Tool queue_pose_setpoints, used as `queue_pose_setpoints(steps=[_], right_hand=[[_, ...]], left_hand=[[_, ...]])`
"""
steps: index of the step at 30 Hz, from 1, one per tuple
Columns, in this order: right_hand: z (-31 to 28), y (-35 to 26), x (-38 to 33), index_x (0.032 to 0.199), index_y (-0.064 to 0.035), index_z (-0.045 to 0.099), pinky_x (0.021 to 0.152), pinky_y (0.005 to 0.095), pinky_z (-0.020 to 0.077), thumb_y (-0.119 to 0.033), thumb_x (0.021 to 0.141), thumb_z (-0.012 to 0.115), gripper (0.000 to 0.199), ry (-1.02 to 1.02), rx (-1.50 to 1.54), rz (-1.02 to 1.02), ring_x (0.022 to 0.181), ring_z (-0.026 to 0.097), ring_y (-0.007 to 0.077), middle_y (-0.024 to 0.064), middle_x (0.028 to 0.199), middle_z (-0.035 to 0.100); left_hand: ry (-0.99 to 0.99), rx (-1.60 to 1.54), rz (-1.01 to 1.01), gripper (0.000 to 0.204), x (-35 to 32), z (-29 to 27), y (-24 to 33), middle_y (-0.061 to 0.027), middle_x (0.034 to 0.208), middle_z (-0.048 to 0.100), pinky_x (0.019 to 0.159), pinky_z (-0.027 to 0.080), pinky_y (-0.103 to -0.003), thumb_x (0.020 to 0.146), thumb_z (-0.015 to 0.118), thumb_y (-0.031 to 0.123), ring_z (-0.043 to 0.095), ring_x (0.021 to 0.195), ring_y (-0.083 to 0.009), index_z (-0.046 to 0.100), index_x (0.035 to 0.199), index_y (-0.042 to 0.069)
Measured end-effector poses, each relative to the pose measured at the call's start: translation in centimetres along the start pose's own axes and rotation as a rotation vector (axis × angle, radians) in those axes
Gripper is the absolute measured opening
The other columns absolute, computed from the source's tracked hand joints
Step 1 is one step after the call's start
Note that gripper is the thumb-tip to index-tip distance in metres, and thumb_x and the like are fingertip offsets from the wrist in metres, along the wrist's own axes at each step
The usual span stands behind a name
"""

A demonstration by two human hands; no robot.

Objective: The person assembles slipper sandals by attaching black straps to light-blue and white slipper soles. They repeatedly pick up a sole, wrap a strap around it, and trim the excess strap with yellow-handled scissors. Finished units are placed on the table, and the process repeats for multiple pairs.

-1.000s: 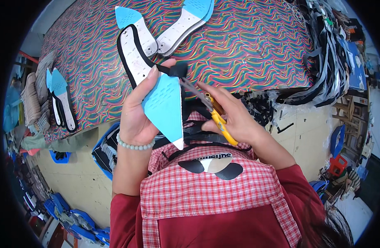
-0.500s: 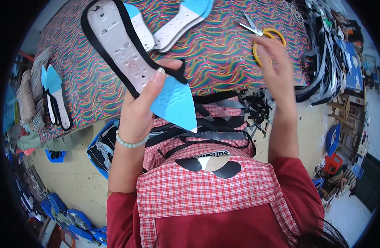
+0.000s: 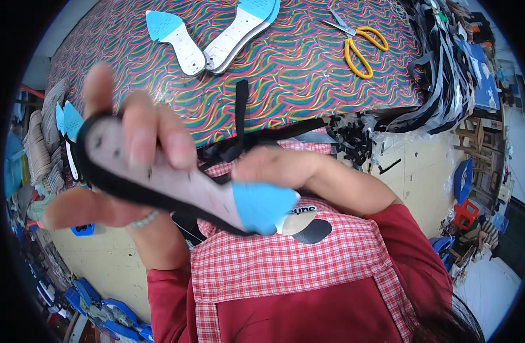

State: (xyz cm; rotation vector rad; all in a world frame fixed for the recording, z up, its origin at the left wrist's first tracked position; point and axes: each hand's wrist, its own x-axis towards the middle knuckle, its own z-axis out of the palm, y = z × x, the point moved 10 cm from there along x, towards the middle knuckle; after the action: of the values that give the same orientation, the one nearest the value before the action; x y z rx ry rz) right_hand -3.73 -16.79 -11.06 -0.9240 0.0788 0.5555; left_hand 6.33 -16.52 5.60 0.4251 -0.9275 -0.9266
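Note:
A shoe insole (image 3: pixel 177 186), pale with a light blue end and black edging, is tilted in front of me, blurred by motion. My left hand (image 3: pixel 142 143) wraps around its rounded pale end, some fingers curled over the top and the thumb sticking out to the side. Close against the blue part is my right hand (image 3: pixel 279 168), its fingers bent and partly hidden behind the insole. A black strip (image 3: pixel 241 111) stands up from the table's front edge, just beyond the right hand. Yellow-handled scissors (image 3: pixel 359 48) lie spread on the table.
Beyond my hands, a single insole (image 3: pixel 185 48) and a stacked group of insoles (image 3: pixel 234 40) lie on the wavy-patterned table cloth (image 3: pixel 297 86). More insoles (image 3: pixel 72 123) sit at the left edge. Black and clear strips (image 3: pixel 445 86) hang at the right; a red stool (image 3: pixel 465 212) stands on the floor.
The insole has come down and leftward, turning flatter. My right hand has left the scissors on the table and moved in beside the blue end. The left fingers have shifted to the rounded end.

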Motion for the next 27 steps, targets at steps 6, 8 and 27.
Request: queue_pose_setpoints(steps=[6,8,27], right_hand=[[-5.0,-8.7,-1.9,0.087,-0.0041,0.065,0.074,0.0394,0.0486,-0.034,0.089,0.059,0.031,0.722,-0.971,-0.54,0.082,0.061,0.0275,0.0103,0.084,0.064],[-9.9,-11.0,-3.0,0.089,-0.0062,0.064,0.073,0.0406,0.0487,-0.033,0.086,0.062,0.027,0.971,-1.167,-0.358,0.083,0.061,0.0309,0.0115,0.086,0.063],[-19.1,-14.7,5.2,0.105,0.0046,0.061,0.079,0.0251,0.0516,-0.015,0.091,0.059,0.024,0.828,-0.615,-0.626,0.091,0.065,0.0136,0.0103,0.095,0.068]], left_hand=[[-0.176,0.81,0.061,0.034,-3.5,1.3,6.1,-0.0263,0.1,0.065,0.089,0.045,-0.059,0.09,0.056,0.021,0.06,0.102,-0.0489,0.058,0.119,0.005],[0.044,1.738,0.002,0.028,-5.5,-1.1,8.3,-0.0247,0.108,0.064,0.098,0.038,-0.062,0.085,0.061,0.015,0.057,0.106,-0.049,0.064,0.11,0.003],[0.817,1.453,-0.314,0.064,2.7,-28.2,-3.9,-0.0178,0.12,0.059,0.095,0.043,-0.037,0.087,0.064,0.027,0.058,0.108,-0.0294,0.036,0.134,-0.007]])
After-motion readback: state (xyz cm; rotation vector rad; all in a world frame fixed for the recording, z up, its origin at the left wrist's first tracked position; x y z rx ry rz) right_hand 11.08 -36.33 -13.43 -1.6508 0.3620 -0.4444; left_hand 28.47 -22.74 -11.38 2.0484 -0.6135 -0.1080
